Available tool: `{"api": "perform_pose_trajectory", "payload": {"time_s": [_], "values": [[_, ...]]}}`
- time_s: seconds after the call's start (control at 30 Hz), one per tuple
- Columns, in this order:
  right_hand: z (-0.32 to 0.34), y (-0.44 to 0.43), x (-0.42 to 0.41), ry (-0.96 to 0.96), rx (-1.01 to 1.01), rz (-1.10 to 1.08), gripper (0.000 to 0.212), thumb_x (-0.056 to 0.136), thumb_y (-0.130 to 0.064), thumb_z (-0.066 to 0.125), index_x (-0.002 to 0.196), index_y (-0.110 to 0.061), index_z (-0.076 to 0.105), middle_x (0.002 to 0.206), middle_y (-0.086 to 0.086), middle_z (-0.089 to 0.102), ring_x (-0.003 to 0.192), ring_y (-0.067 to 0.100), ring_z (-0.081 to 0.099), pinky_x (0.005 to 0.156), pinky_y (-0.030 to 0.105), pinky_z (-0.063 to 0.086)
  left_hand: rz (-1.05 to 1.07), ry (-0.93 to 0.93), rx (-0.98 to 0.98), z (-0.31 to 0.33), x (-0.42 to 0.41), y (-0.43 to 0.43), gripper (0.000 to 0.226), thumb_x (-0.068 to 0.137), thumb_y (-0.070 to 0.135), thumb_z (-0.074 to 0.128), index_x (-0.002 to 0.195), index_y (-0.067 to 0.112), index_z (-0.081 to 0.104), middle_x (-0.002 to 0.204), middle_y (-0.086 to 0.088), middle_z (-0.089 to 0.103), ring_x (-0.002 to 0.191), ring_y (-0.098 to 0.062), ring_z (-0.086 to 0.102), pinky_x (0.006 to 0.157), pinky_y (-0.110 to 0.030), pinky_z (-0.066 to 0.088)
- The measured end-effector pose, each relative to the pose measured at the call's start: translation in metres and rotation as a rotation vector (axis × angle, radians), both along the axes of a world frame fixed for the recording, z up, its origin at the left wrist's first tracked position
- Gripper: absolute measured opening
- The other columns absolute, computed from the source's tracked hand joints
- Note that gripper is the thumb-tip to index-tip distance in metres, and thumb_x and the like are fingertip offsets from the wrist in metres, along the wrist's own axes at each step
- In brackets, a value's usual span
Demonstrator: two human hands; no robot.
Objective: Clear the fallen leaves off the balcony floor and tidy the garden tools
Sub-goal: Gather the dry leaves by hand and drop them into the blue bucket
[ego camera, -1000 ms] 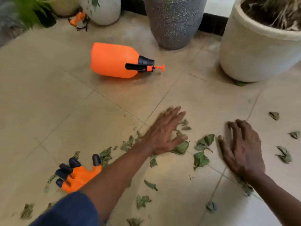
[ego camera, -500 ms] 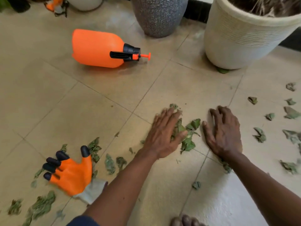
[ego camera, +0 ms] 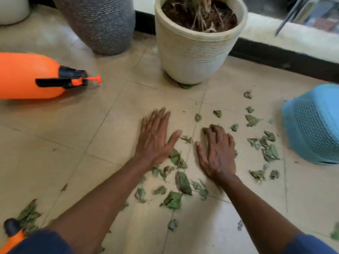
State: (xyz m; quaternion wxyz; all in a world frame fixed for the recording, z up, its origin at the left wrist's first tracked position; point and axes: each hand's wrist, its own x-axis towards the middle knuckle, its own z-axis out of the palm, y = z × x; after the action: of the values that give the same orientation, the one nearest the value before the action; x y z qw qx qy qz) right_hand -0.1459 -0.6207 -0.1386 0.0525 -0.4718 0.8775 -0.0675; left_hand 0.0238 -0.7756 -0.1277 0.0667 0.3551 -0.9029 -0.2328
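Observation:
Dry green leaves (ego camera: 180, 182) lie scattered over the beige floor tiles, most of them between and below my hands, more to the right (ego camera: 268, 149). My left hand (ego camera: 156, 138) lies flat on the tile with straight fingers, a few leaves by its thumb. My right hand (ego camera: 217, 153) rests palm down with slightly bent fingers over some leaves. An orange pressure sprayer (ego camera: 27, 76) lies on its side at the left. An orange garden glove with black claw tips (ego camera: 12, 233) shows at the bottom left corner.
A cream ribbed plant pot (ego camera: 196, 50) stands just beyond my hands, and a grey textured pot (ego camera: 99, 24) to its left. A blue perforated plastic basket (ego camera: 313, 125) lies tipped at the right. A dark skirting and a wall run along the back.
The view has swung right, bringing the blue basket in. Both hands have slid rightward over the floor and the leaves between them now lie spread below my palms.

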Motion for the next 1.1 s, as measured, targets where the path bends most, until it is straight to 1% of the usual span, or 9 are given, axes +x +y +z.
{"api": "perform_pose_trajectory", "payload": {"time_s": [0.2,0.33,0.47,0.57,0.63,0.73,0.8,0.9,1.1], "values": [[-0.001,0.001,-0.007,-0.021,-0.052,-0.019,0.054,0.103,-0.055,0.036,0.147,-0.024,0.045,0.155,0.003,0.039,0.147,0.024,0.032,0.121,0.048,0.024,-0.349,-0.223,-0.224,0.01,-0.114,-0.078,0.082,0.104,0.066,0.023,0.166,0.014,0.006,0.174,-0.006,0.003,0.16,-0.024,0.005,0.129,-0.045,0.005],[0.0,0.001,-0.009,-0.033,-0.053,-0.019,0.052,0.103,-0.054,0.037,0.146,-0.025,0.045,0.156,0.002,0.039,0.148,0.024,0.03,0.121,0.048,0.023,-0.356,-0.315,-0.274,-0.001,-0.143,-0.087,0.087,0.101,0.071,0.019,0.166,0.016,0.004,0.174,-0.004,0.007,0.158,-0.027,0.01,0.128,-0.049,0.006],[-0.001,0.001,-0.011,-0.045,-0.045,-0.009,0.053,0.103,-0.054,0.035,0.147,-0.026,0.043,0.157,0.001,0.037,0.15,0.023,0.027,0.121,0.048,0.022,-0.268,-0.207,-0.28,0.002,-0.146,-0.073,0.09,0.098,0.076,0.025,0.164,0.016,0.018,0.167,-0.008,0.029,0.151,-0.029,0.026,0.126,-0.048,0.015],[-0.001,0.0,-0.011,-0.061,-0.006,-0.007,0.056,0.103,-0.057,0.03,0.151,-0.028,0.038,0.162,0.0,0.031,0.153,0.022,0.02,0.124,0.048,0.017,-0.256,-0.042,-0.257,0.005,-0.124,-0.049,0.076,0.1,0.071,0.028,0.155,0.019,0.04,0.146,-0.004,0.053,0.133,-0.026,0.047,0.118,-0.044,0.027],[-0.003,-0.001,-0.011,-0.061,0.024,-0.01,0.059,0.104,-0.058,0.026,0.154,-0.028,0.033,0.165,0.0,0.026,0.156,0.02,0.015,0.126,0.048,0.013,-0.257,0.071,-0.186,0.004,-0.107,-0.037,0.065,0.102,0.066,0.032,0.147,0.022,0.05,0.138,0.001,0.056,0.127,-0.02,0.05,0.11,-0.041,0.032],[-0.003,-0.001,-0.011,-0.052,0.015,-0.021,0.059,0.104,-0.057,0.026,0.154,-0.027,0.034,0.165,0.0,0.026,0.156,0.02,0.015,0.126,0.048,0.014,-0.341,0.088,-0.12,0.0,-0.112,-0.046,0.06,0.103,0.064,0.038,0.148,0.025,0.047,0.153,0.003,0.044,0.139,-0.016,0.04,0.113,-0.042,0.036],[-0.004,-0.001,-0.01,-0.049,0.002,-0.02,0.056,0.104,-0.055,0.028,0.152,-0.027,0.037,0.164,0.001,0.029,0.155,0.02,0.018,0.126,0.047,0.014,-0.463,-0.034,-0.081,-0.001,-0.135,-0.059,0.071,0.103,0.069,0.03,0.16,0.028,0.029,0.17,0.005,0.02,0.156,-0.014,0.018,0.125,-0.045,0.023],[-0.006,0.001,-0.01,-0.034,-0.004,-0.043,0.052,0.104,-0.05,0.031,0.148,-0.025,0.04,0.16,0.003,0.034,0.152,0.021,0.024,0.125,0.046,0.018,-0.693,-0.209,-0.116,-0.007,-0.164,-0.063,0.076,0.103,0.071,0.014,0.166,0.03,0.001,0.173,0.006,-0.007,0.159,-0.012,-0.01,0.13,-0.049,0.005],[-0.008,0.002,-0.009,0.02,-0.073,-0.087,0.042,0.1,-0.044,0.038,0.133,-0.021,0.051,0.141,0.007,0.048,0.134,0.025,0.043,0.117,0.048,0.03,-0.995,-0.204,-0.049,-0.004,-0.1,-0.05,0.073,0.106,0.061,0.018,0.166,0.024,-0.002,0.173,0.002,-0.011,0.158,-0.01,-0.017,0.13,-0.044,-0.001]]}}
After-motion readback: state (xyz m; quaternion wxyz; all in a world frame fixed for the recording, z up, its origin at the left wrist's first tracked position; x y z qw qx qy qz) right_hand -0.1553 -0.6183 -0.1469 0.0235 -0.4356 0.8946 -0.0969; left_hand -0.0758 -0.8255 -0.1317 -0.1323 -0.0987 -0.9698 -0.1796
